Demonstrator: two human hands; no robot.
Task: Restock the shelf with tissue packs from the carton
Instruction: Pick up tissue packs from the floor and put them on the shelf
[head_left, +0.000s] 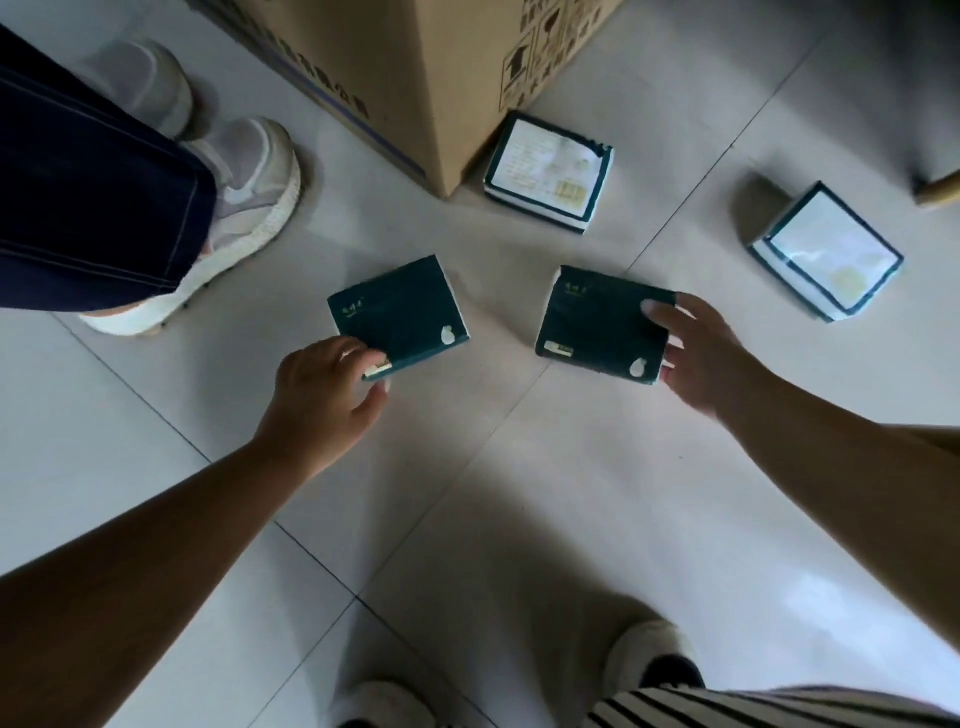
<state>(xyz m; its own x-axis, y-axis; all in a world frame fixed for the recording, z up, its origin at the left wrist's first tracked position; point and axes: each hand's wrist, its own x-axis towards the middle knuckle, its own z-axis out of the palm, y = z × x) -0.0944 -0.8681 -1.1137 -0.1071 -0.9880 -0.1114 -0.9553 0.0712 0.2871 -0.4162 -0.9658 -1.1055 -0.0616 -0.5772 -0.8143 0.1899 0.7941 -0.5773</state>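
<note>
Four tissue packs lie on the floor: two dark-side up (399, 314) (605, 325), two label-side up (549, 174) (826, 253). One carton (415, 67). Two hands (324, 395) (698, 358).

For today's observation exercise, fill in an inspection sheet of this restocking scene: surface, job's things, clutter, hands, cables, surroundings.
Surface: pale tiled floor, dark grout lines.
Job's things: brown carton; four tissue packs on the floor, two dark-face-up packs, two label-up packs.
Clutter: nothing seen.
Hands: left hand pinches the left dark pack's corner; right hand has fingers curled over the right dark pack's edge.
Cables: nothing seen.
Surroundings: another person's sneakers; wearer's shoes.
</note>
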